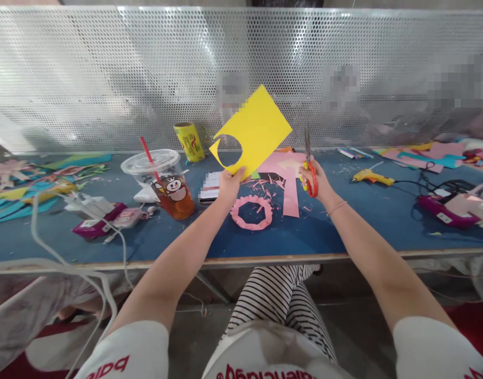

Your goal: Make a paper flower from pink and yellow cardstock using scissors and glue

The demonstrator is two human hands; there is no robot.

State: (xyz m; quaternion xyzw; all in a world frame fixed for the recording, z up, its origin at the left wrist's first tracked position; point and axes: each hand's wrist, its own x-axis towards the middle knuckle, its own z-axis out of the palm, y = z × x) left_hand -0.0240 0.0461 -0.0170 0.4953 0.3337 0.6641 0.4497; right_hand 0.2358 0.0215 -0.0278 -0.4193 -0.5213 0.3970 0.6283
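Note:
My left hand [230,184] pinches the lower corner of a yellow sheet of paper [260,129], raised above the table. A round hole is cut out near the sheet's left end, with a slit through its edge. In my right hand [320,181] is a pair of scissors [311,179] with red and yellow handles, blades pointing up, apart from the sheet. Below, a pleated pink paper ring [236,213] lies on the blue table [233,247]. Pink paper pieces [291,195] and small pink scraps lie beside and behind it.
A plastic cup of brown drink [178,197] with a red straw stands left, before a yellow roll [188,142]. Purple power strips [95,223] with white cables lie left and right. A yellow glue gun [371,176] rests at right. Behind stands a perforated metal panel [146,68].

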